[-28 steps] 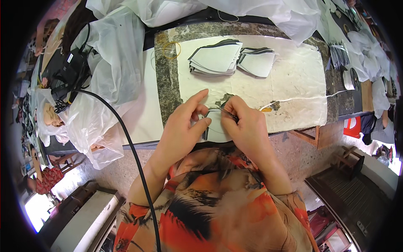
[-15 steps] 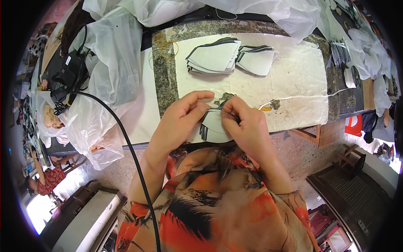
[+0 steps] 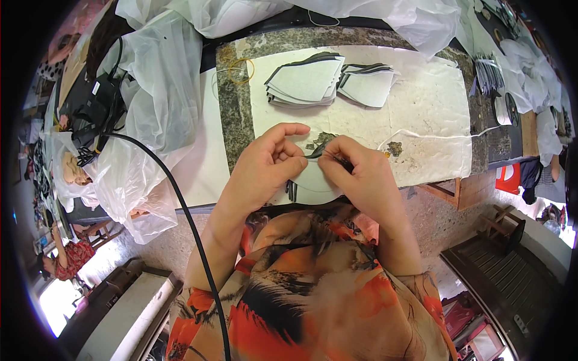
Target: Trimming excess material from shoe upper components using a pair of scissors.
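Note:
Both my hands meet over the near edge of the work surface, at a curved white piece with a dark edge (image 3: 312,182). My left hand (image 3: 265,165) pinches the dark edge of this piece between thumb and fingers, its index finger stretched out above. Close beside it, my right hand (image 3: 359,171) has thumb and index finger closed on the same dark edge. Part of the piece is hidden behind my fingers. Several narrow dark strips (image 3: 291,191) show below my left fingers. Farther off lie two stacks of similar cut pieces, a larger stack (image 3: 305,83) and a smaller stack (image 3: 367,87).
A white cord (image 3: 430,136) runs across the pale sheet (image 3: 421,108) to a spool (image 3: 503,112) at the right. A yellow ring (image 3: 241,71) lies by the sheet's left corner. Plastic bags (image 3: 159,90) crowd the left, and a black cable (image 3: 174,180) passes near my left arm.
My right hand has shifted slightly right, and the gap between my fingertips is wider. My left fingers have curled more. The cord's near end has moved a little.

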